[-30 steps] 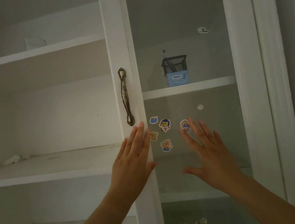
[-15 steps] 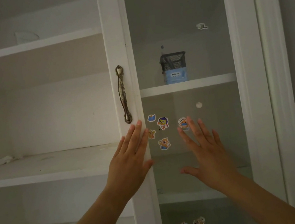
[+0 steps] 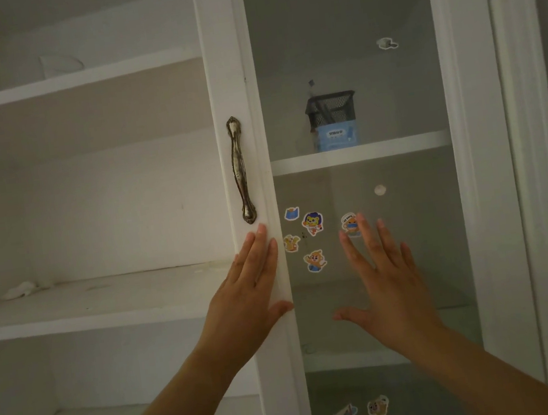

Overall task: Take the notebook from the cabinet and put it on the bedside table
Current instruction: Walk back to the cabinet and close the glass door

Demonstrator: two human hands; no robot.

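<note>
White wooden cabinet (image 3: pixel 226 58), glass door (image 3: pixel 344 60) stickered; black mesh pen holder (image 3: pixel 331 110) shelved inside. Left hand (image 3: pixel 246 300) and right hand (image 3: pixel 389 289) spread flat, empty.

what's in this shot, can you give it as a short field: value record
left hand: open, flat on the white door frame just below the metal handle
right hand: open, fingers spread, at the glass pane
behind glass: mesh pen holder with blue box in front, on a shelf
on glass: cartoon stickers
notebook: not visible
</note>
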